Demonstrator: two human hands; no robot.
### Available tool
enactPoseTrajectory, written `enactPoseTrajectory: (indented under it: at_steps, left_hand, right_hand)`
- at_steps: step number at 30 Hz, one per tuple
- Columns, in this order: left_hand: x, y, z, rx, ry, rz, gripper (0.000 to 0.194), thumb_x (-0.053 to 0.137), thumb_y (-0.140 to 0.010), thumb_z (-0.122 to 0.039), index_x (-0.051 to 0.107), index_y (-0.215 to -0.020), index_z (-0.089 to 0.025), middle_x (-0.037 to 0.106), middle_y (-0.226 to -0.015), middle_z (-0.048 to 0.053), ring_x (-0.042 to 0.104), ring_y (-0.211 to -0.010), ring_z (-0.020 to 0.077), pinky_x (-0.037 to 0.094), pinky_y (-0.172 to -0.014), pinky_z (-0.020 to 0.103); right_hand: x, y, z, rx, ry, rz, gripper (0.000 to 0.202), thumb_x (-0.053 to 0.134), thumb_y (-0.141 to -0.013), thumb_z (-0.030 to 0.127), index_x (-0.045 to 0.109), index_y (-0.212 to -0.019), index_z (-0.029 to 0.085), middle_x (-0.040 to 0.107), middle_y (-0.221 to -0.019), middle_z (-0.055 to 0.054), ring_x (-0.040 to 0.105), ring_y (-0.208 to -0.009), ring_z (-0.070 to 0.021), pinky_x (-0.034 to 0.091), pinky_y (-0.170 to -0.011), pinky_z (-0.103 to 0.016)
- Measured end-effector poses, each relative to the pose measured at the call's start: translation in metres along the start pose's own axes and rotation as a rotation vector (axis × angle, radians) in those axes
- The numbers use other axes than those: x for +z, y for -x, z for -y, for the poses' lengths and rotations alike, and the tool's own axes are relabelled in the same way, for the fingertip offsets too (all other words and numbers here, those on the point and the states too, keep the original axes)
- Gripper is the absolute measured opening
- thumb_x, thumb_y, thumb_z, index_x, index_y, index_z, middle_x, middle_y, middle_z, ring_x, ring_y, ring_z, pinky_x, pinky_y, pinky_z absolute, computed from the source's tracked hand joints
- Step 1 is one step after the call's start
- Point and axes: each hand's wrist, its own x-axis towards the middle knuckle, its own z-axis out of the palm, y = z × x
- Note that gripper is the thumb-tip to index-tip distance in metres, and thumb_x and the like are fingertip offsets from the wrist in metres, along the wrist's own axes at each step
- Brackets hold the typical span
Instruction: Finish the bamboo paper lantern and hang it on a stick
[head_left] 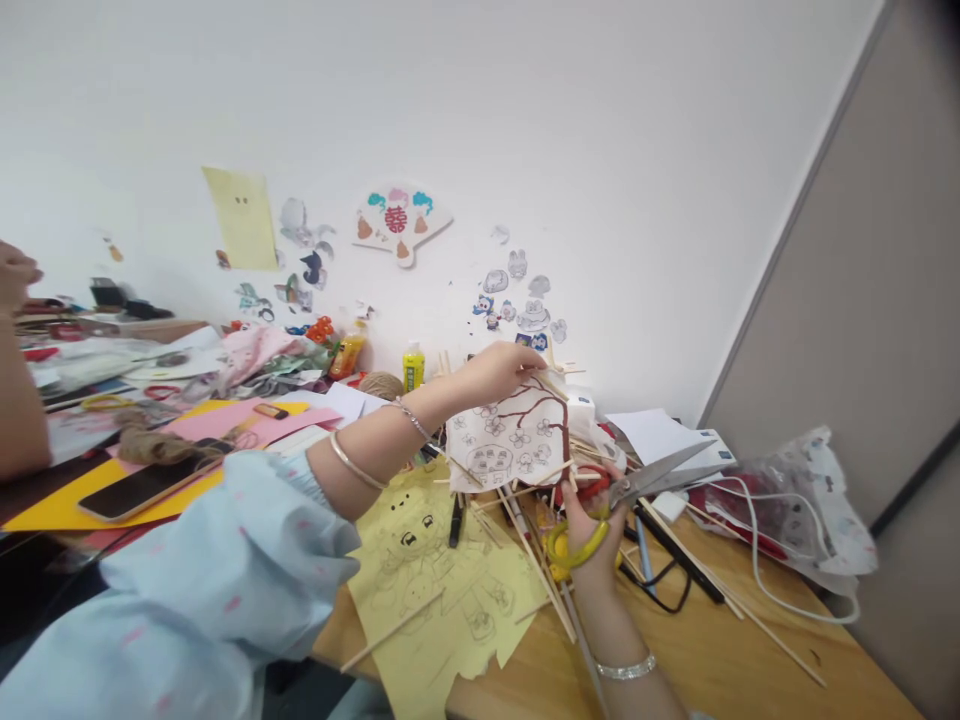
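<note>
A white paper panel with a drawn brown tree branch, flowers and small figures stands upright, thin wooden sticks along its edges. My left hand is closed at its top edge, fingers pinching near the upper right corner. At the lower right corner, my right hand holds a pair of scissors by the yellow handles, the open blades pointing right. Its thumb and fingertips reach the panel's corner; their exact contact is partly hidden. Below the panel lies a yellow sheet with pencil drawings.
Loose wooden sticks and a black marker lie around the panel. On the right are a white cable and a plastic bag. A phone, twine and coloured paper lie left. Another person's arm shows far left.
</note>
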Motion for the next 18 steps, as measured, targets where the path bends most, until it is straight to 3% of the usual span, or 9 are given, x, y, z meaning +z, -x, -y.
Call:
enactPoseTrajectory:
  at_steps: [8,14,18]
  left_hand:
    - [0.011,-0.003,0.008,-0.159,0.005,-0.017,0.033,0.049,-0.078,-0.013,0.063,-0.108,-0.011,0.071,-0.092,0.008,0.064,-0.079,0.0154,0.048,-0.072,0.025]
    - [-0.018,0.011,0.018,-0.198,-0.074,-0.048,0.026,0.047,-0.08,-0.021,0.069,-0.093,-0.014,0.07,-0.092,0.008,0.062,-0.085,0.0201,0.046,-0.081,0.033]
    - [-0.032,0.032,0.037,-0.162,-0.214,-0.112,0.025,0.049,-0.079,-0.028,0.068,-0.091,-0.016,0.067,-0.098,0.009,0.059,-0.096,0.0233,0.043,-0.09,0.037]
  right_hand:
    - [0.001,-0.004,0.006,0.074,-0.069,0.033,0.05,0.065,-0.06,0.033,0.045,-0.104,0.02,0.055,-0.095,-0.006,0.054,-0.088,-0.0204,0.046,-0.077,-0.034]
    - [-0.001,-0.004,0.011,0.072,-0.041,0.025,0.047,0.065,-0.061,0.034,0.046,-0.102,0.021,0.055,-0.098,-0.007,0.053,-0.093,-0.0242,0.045,-0.079,-0.038]
    - [0.0,-0.004,0.008,0.147,-0.052,0.017,0.049,0.065,-0.062,0.034,0.045,-0.105,0.022,0.056,-0.098,-0.006,0.056,-0.084,-0.0228,0.048,-0.071,-0.036]
